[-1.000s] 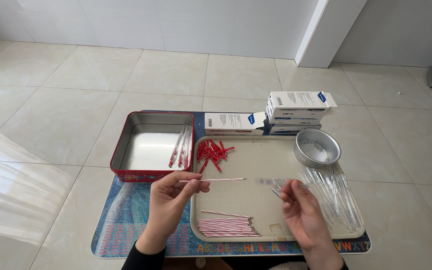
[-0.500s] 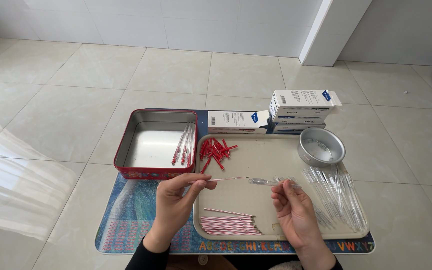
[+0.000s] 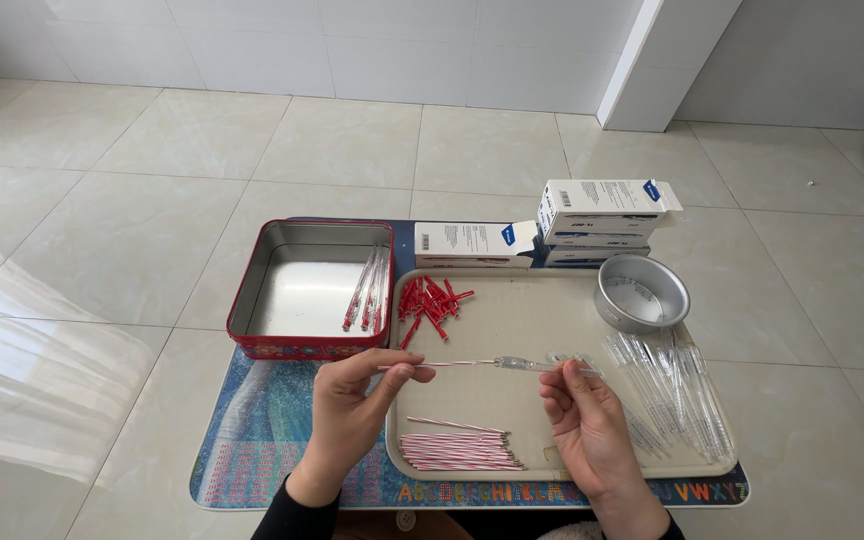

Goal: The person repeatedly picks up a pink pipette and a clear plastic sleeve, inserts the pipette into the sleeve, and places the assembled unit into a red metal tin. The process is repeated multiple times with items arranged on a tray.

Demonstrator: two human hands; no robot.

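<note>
My left hand (image 3: pixel 354 402) pinches one end of a thin red-and-white striped stick (image 3: pixel 447 364) above the beige tray (image 3: pixel 522 325). A clear plastic tube (image 3: pixel 542 364) is pinched in my right hand (image 3: pixel 585 417), and the stick's other end meets the tube's open end. More striped sticks (image 3: pixel 457 450) lie in a pile on the tray between my hands. Small red caps (image 3: pixel 431 299) lie in a heap at the tray's far left. Several clear tubes (image 3: pixel 674 392) lie on the tray's right side.
A red metal tin (image 3: pixel 307 345) to the left holds a few filled tubes (image 3: pixel 369 287). A round metal bowl (image 3: pixel 641 291) stands at the tray's far right. White boxes (image 3: pixel 600 215) are stacked behind it. A colourful mat (image 3: pixel 262 430) lies under everything on the tiled floor.
My hands have come closer together. The striped stick and the clear tube, apart a second ago, now meet end to end above the tray.
</note>
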